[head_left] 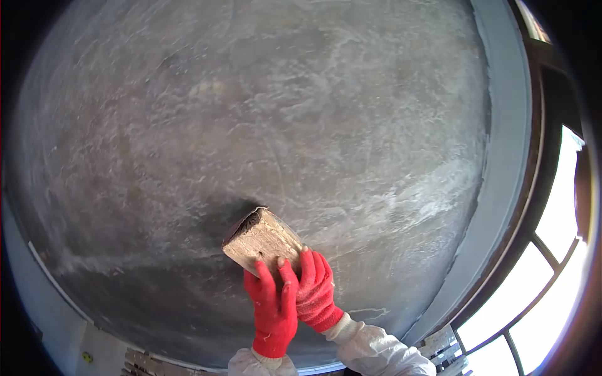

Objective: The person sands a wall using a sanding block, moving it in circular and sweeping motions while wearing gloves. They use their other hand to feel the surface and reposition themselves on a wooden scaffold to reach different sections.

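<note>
A worn wooden sanding block (266,239) is pressed flat against a mottled grey wall (301,125), tilted with its upper end toward the left. Along its far edge shows a dark, curled sheet that looks like sandpaper. My left hand (274,316), in a red glove, grips the block's lower side with the fingertips on its wooden back. Close beside it, my right hand (315,291), also red-gloved, holds the block's lower right end. The glove fingertips look worn and dusty. The block's working face is hidden against the wall.
A lighter grey band (509,125) borders the wall on the right. Beyond it is a dark-framed window (533,250) with bright panes. At the bottom left, a pale side wall carries a small yellow-green fitting (87,357). Slatted boards (439,348) show low on the right.
</note>
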Demonstrator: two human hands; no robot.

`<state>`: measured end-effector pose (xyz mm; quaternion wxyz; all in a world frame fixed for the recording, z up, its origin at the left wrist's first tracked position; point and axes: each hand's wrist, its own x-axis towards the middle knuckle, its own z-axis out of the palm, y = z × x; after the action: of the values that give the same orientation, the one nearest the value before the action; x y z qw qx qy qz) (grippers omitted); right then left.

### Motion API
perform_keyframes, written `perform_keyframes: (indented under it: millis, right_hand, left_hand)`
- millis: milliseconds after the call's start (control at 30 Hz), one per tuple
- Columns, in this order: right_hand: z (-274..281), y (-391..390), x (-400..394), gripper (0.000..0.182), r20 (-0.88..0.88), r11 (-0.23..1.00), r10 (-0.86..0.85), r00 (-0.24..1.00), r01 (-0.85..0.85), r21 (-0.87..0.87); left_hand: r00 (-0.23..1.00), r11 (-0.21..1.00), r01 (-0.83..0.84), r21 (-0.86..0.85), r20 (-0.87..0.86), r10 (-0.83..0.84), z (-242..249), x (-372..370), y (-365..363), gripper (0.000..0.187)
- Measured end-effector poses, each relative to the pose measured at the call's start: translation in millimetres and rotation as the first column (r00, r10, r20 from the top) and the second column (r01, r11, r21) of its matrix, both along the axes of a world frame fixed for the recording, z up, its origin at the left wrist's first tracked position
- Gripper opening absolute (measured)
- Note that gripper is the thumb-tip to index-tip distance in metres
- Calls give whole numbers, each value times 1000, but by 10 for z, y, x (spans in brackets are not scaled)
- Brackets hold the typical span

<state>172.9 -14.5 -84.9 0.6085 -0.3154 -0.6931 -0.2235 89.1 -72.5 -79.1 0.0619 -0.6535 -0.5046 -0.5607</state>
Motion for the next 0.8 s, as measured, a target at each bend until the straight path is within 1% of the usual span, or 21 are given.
perform_keyframes:
  millis: [33, 67, 100, 133, 200, 233, 267, 300, 333, 400, 433, 500, 533, 567, 600, 633, 667, 700, 733, 767, 800]
  right_hand:
    - [124, 12, 105, 60, -6, 1000, -20, 1000, 20, 5]
    - [238, 37, 261, 64, 48, 999, 35, 998, -35, 5]
    - [317, 83, 430, 68, 107, 996, 90, 990, -91, 1]
    - [329, 186, 635, 96, 120, 1000, 23, 992, -22, -13]
    - [535, 256, 1105, 94, -45, 986, -159, 986, 161, 39]
    - [578, 375, 1358, 107, -87, 961, -278, 957, 277, -23]
    - [660, 510, 1646, 112, -132, 944, -330, 935, 330, -18]
    - [724, 691, 1906, 112, -230, 923, -383, 895, 376, -75]
    - [815, 837, 2172, 109, -331, 941, -336, 882, 325, -88]
    - [1036, 986, 2460, 103, -526, 946, -323, 787, 274, -171]
    - [1066, 992, 2470, 103, -517, 945, -327, 791, 282, -167]
    - [1110, 984, 2417, 97, -541, 932, -355, 763, 336, -137]
    - [1070, 899, 2265, 96, -477, 948, -296, 827, 316, -40]
    - [939, 791, 2050, 100, -376, 944, -312, 872, 331, -17]
    - [694, 716, 1785, 98, -237, 895, -407, 882, 437, 90]
    - [487, 497, 1580, 88, -27, 948, -319, 947, 319, 4]
    - [265, 363, 1360, 72, 142, 977, -211, 967, 211, 12]
    - [66, 286, 1196, 63, 291, 989, -72, 954, 30, 147]
    - [-313, 380, 1103, 59, 398, 969, -11, 917, -89, 230]
    - [-581, 505, 1046, 57, 502, 929, 37, 864, -215, 302]
    - [-560, 486, 1121, 57, 487, 931, 37, 873, -208, 302]
  left_hand:
    - [999, 1000, 26, 15, 40, -27, 10, 8, -31, 70]
    - [995, 998, 51, 31, 80, -53, 26, 14, -71, 70]
    - [994, 997, 69, 36, 77, -72, 59, 30, -136, 70]
    - [995, 998, 51, 33, 79, -54, 98, 52, -219, 69]
    - [992, 999, 29, 32, 120, -33, 95, 66, -334, 67]
    - [989, 998, 38, 43, 138, -44, 130, 92, -393, 67]
    - [993, 998, -2, 56, 120, -4, 168, 115, -472, 58]
    - [994, 997, -44, 67, 101, 37, 179, 131, -509, 49]
    - [993, 997, -40, 68, 117, 32, 150, 143, -498, 49]
    - [975, 992, 120, 47, 185, -127, 78, 177, -471, 63]
    - [972, 991, 126, 50, 196, -133, 67, 183, -490, 63]
    - [999, 999, 41, 24, 30, -42, 71, 187, -543, 57]
    - [998, 999, 47, 26, 33, -48, 62, 215, -546, 57]
    - [998, 998, 54, 42, 38, -56, 57, 245, -541, 56]
    - [997, 996, 62, 58, 40, -65, 62, 272, -533, 56]
    - [997, 996, 67, 58, 32, -69, 88, 289, -527, 56]
    - [998, 995, 51, 81, 19, -53, 119, 304, -533, 54]
    - [999, 995, 36, 97, 6, -37, 122, 328, -554, 52]
    - [999, 995, 43, 85, -6, -43, 86, 345, -556, 52]
    - [981, 989, 114, 91, 146, -126, 36, 348, -528, 55]
    - [935, 978, 180, 108, 290, -205, 0, 337, -506, 58]
